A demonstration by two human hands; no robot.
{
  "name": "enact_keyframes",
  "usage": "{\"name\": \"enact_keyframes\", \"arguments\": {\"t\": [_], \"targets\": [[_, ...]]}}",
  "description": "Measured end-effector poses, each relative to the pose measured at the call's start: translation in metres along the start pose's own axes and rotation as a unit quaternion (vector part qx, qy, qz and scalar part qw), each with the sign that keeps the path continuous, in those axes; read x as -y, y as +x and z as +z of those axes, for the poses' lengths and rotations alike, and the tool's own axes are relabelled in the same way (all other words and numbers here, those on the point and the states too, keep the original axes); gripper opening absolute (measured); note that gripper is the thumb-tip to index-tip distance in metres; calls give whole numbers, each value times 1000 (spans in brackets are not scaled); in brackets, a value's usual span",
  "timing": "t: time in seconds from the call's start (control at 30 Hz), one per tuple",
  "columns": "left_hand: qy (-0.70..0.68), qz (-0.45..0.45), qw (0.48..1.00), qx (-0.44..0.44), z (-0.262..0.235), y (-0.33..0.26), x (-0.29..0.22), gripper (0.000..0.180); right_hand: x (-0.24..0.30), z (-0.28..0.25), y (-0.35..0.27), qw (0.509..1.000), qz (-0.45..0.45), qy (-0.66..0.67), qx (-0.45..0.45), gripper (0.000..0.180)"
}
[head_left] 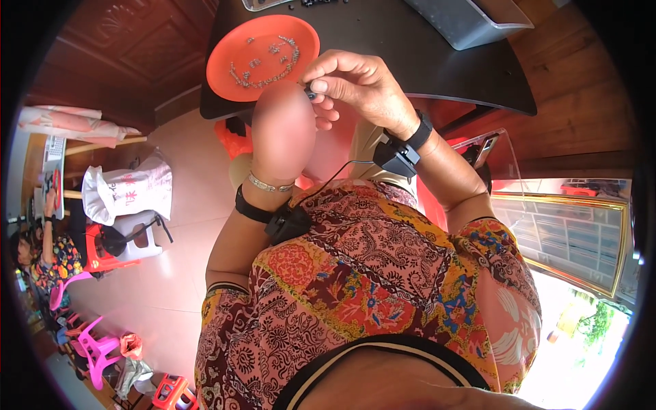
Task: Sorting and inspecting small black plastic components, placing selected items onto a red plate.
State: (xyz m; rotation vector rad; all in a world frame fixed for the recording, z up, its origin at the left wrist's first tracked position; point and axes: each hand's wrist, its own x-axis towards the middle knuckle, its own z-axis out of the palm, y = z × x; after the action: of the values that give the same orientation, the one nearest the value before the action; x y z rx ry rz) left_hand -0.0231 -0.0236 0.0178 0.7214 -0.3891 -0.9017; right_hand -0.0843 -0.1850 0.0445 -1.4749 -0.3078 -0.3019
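Observation:
Close to the near edge of the dark table (383,58), my right hand (362,85) is closed, thumb and forefinger pinching a small dark piece (311,92) too tiny to name. My left hand (282,133) is up against it on the left; a blur covers most of it, so its fingers and grip cannot be made out. Just beyond my left hand lies a round orange-red plate (222,51). Small silvery metal pieces (295,58) lie on it, many in a curved row along its right and near sides, others in little clusters.
At the table's far right stands a grey plastic bin (471,31). Small black bits (321,3) lie at the far edge. A phone (486,147) rests in a clear holder to my right. Leftward are a white sack (130,188), a pink stool (101,345) and another person (58,256).

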Motion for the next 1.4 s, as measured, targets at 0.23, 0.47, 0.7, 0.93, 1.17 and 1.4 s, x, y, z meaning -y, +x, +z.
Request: {"name": "enact_keyframes", "arguments": {"t": [0.23, 0.47, 0.7, 0.93, 1.17, 1.4], "targets": [[-9, -11, 1000, -13, 2, -4, 0, 29, -14, 4, -8, 999, -32, -22, -19, 18], [-67, 1, 997, -41, 4, -6, 3, 26, -25, 15, -19, 993, -74, -65, -73, 25], [24, 1, 999, -25, 2, -4, 5, 25, -26, 13, -22, 995, -9, 20, -94, 16], [47, -9, 999, -9, -5, -4, 6, 26, -23, 7, -21, 997, 10, 53, -62, 13], [79, 7, 997, -22, 2, -6, 5, 28, -24, 5, -22, 996, 3, 65, -57, 15], [90, 15, 996, -15, 3, -7, 4, 25, -26, 11, -26, 996, -30, 15, -84, 17]]}}
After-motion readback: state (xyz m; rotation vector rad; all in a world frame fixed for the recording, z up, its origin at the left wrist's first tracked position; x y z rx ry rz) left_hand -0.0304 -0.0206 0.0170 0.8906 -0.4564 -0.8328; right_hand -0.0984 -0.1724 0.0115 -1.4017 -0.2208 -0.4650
